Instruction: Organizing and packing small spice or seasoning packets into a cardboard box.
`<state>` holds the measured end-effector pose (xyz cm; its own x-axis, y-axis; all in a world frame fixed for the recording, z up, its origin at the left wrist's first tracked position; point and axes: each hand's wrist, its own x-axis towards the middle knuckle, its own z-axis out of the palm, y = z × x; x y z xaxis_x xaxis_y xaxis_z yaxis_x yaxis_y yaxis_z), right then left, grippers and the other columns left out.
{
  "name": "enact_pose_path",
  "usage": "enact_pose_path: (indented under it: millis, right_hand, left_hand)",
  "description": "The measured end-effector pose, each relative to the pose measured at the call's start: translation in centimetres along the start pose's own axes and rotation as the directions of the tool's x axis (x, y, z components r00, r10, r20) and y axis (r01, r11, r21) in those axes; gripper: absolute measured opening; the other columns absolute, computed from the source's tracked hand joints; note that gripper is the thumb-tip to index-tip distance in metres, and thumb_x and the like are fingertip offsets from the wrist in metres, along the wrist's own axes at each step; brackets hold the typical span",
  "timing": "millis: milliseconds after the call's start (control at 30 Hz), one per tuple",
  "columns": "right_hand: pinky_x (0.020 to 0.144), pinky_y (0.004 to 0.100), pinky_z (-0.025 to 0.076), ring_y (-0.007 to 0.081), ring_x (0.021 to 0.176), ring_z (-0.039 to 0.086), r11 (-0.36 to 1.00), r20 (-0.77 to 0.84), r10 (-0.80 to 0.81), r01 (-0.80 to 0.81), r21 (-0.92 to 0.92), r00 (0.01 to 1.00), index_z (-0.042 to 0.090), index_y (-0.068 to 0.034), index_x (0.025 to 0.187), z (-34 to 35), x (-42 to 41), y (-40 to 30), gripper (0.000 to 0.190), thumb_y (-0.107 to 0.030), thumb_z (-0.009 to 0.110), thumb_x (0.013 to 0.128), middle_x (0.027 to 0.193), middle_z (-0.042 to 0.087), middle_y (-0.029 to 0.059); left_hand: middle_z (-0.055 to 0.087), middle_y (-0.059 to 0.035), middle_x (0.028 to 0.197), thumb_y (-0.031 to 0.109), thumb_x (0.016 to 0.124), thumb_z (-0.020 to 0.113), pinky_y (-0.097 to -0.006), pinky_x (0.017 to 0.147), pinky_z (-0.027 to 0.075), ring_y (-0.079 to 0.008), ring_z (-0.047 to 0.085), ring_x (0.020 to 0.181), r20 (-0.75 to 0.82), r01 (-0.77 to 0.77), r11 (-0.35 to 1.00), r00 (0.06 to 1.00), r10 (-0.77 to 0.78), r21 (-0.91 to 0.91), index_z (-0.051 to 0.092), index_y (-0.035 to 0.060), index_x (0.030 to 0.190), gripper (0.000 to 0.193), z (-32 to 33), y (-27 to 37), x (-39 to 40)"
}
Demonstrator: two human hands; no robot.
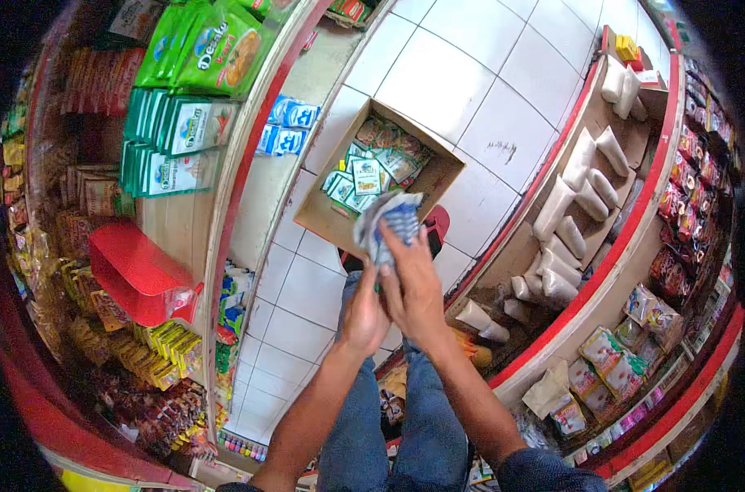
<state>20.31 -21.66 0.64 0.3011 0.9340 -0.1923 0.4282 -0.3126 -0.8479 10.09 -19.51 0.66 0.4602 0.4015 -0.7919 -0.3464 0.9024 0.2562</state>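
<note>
A striped blue-and-white cloth (392, 224), bunched and slightly blurred, is held between my two hands above a cardboard box. My right hand (414, 283) grips it from the right, its index finger stretched along the top. From the left, my left hand (365, 317) holds the cloth's lower end, thumb pointing up. Whether anything else lies inside the cloth is hidden. Beneath stands the shallow open cardboard box (437, 194) on the floor, with several white-and-green seasoning sachets (366, 176) and brownish packets (394, 138) in it. The cloth covers the box's near corner.
On the left shelf are green Desaku seasoning packets (216, 52), teal sachets (191, 126) and a red plastic container (142, 273). Blue-and-white packets (286, 126) lie on a lower shelf. The right shelf carries clear bags of white grains (554, 209). White floor tiles (437, 71) run between.
</note>
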Motion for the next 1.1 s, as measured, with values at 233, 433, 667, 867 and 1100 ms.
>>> enact_pose_path:
  millis: [233,433,667,867,1100]
  right_hand:
    - [0.115,0.0520,0.026,0.0469,0.130,0.044,0.996,0.062,0.005,-0.011,0.093,0.998,0.051,-0.004,0.137,-2.4,-1.5,-5.3,0.049,-0.005,0.059,0.089,0.128,0.054,0.0263]
    - [0.113,0.0549,0.028,0.0417,0.132,0.044,0.994,-0.008,-0.107,0.107,0.024,0.994,0.051,-0.005,0.137,-6.2,-0.3,-7.8,0.053,-0.008,0.064,0.086,0.133,0.053,0.0235]
    - [0.116,0.0527,0.025,0.0472,0.137,0.036,0.982,-0.024,-0.099,0.102,0.157,0.995,0.054,-0.005,0.134,-8.3,-1.0,-10.3,0.051,-0.005,0.066,0.085,0.137,0.049,0.0264]
    - [0.115,0.0567,0.021,0.0386,0.134,0.044,0.999,-0.080,-0.035,0.033,-0.028,0.996,0.051,-0.004,0.136,-9.6,0.4,-8.5,0.049,-0.005,0.061,0.088,0.132,0.056,0.0205]
    - [0.115,0.0534,0.025,0.0416,0.134,0.043,0.995,0.024,-0.080,0.079,0.065,0.996,0.052,-0.007,0.136,-7.0,-1.1,-7.1,0.048,-0.008,0.062,0.089,0.133,0.053,0.0248]
  left_hand:
    - [0.037,-0.0111,0.151,0.040,0.107,0.020,-0.0392,0.117,0.027,-0.0246,0.036,0.140,0.011,-0.027,1.000,1.000,0.027,-0.006,0.027,0.0074,0.151,0.055,1.3,1.7,-2.8]
    - [0.039,-0.0120,0.149,0.044,0.107,0.022,-0.0399,0.116,0.030,-0.0248,0.038,0.138,0.009,0.030,0.999,1.000,-0.030,-0.010,0.028,0.0071,0.149,0.056,5.8,2.9,-5.9]
    - [0.036,-0.0102,0.151,0.043,0.107,0.025,-0.0387,0.116,0.029,-0.0234,0.037,0.139,0.196,-0.114,0.993,0.975,0.104,0.039,0.028,0.0077,0.150,0.056,8.5,4.5,-6.5]
    - [0.035,-0.0100,0.152,0.050,0.105,0.025,-0.0398,0.116,0.029,-0.0248,0.036,0.139,0.036,0.008,1.000,0.999,-0.009,0.022,0.023,0.0111,0.153,0.061,12.1,3.5,-7.6]
    - [0.041,-0.0107,0.149,0.048,0.106,0.025,-0.0397,0.117,0.027,-0.0251,0.038,0.139,0.127,-0.185,0.983,0.975,0.183,0.005,0.031,0.0075,0.149,0.060,7.0,2.8,-4.0]
